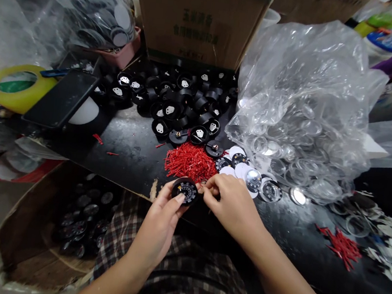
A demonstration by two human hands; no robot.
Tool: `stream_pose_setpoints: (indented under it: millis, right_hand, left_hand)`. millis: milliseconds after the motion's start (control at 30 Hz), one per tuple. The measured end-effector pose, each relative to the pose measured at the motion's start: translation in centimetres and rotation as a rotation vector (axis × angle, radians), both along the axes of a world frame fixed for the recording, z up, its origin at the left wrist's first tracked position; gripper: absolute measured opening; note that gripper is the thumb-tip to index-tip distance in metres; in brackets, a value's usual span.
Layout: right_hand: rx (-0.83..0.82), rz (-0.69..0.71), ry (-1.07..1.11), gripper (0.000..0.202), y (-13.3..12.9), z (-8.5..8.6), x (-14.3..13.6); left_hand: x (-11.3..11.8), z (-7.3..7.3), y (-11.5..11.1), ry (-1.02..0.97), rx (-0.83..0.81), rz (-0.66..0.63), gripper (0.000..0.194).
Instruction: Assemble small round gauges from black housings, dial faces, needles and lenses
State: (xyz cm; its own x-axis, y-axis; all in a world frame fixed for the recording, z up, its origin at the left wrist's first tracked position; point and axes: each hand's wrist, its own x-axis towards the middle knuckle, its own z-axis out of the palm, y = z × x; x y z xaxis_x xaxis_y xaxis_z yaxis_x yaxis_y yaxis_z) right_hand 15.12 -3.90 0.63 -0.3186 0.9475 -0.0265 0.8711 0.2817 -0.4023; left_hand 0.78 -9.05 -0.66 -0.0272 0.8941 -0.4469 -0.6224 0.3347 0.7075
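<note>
In my left hand [163, 214] is a round black gauge [185, 191], its printed dial facing up and my thumb lying across its lower part. Close to the gauge's right edge, my right hand [227, 200] has thumb and forefinger pinched together; whatever is between the fingertips is too small to name. Just beyond both hands lies a pile of red needles [190, 163]. Dial discs [241, 167], white and black, overlap to the right of that pile. Behind it are many black round housings [172, 110], several with a white piece inside.
A cardboard box [199, 24] stands at the back. Right of it is a plastic bag of clear rings [304, 131]. Yellow tape [19, 86] and a phone [62, 98] are at left. Below the table edge, a basket [19, 221] contains gauges. More red needles [342, 246] lie right.
</note>
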Motion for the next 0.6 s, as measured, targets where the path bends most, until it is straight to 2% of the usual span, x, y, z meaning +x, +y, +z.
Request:
stream_pose_setpoints:
  millis: [133,267,333,433,600]
  right_hand:
    - [0.045,0.038,0.182,0.005,-1.1,0.5,0.4]
    - [0.149,0.071,0.209,0.011,-1.8,1.1,0.9]
    - [0.140,0.068,0.297,0.012,-2.0,1.5,0.9]
    - [0.055,0.071,0.464,0.011,-2.2,2.0,0.5]
    - [0.061,0.039,0.374,0.013,-2.3,2.4,0.0]
  left_hand:
    - [0.6,0.3,0.3,-0.038,0.024,0.021,0.023]
    - [0.2,0.8,0.4,-0.107,0.052,-0.006,0.021]
    - [0.0,0.8,0.5,-0.113,0.063,-0.002,0.028]
    - [0.1,0.3,0.7,-0.039,0.074,0.021,0.040]
    - [1.1,-0.9,0.7,0.138,0.161,-0.126,0.027]
